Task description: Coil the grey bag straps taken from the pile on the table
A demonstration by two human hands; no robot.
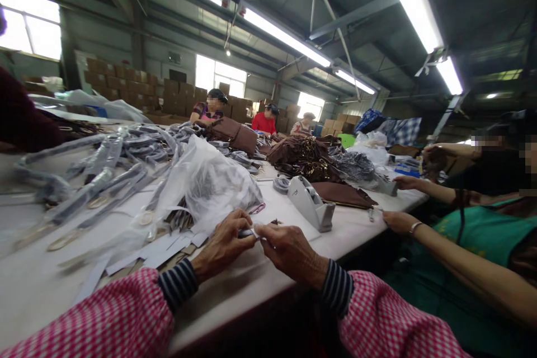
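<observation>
Above the front edge of the table (289, 212), both my hands meet at a small pale wrapped piece (246, 232). My left hand (224, 243) pinches it between thumb and fingers. From the other side, my right hand (293, 249) closes on its end; the fingers partly hide it, and its kind does not show. A small dark bit pokes up by the right fingertips. Just behind my hands lies a translucent white plastic bag (222, 179). A grey tape dispenser (310, 204) stands beyond my right hand.
Flat paper strips (168, 251) lie left of my hands. Plastic-wrapped straps with metal rings (100, 196) pile up further left. Brown bags (302, 156) are heaped mid-table, and a flat brown bag (344, 194) lies past the dispenser. A co-worker in green (465, 240) sits close on the right.
</observation>
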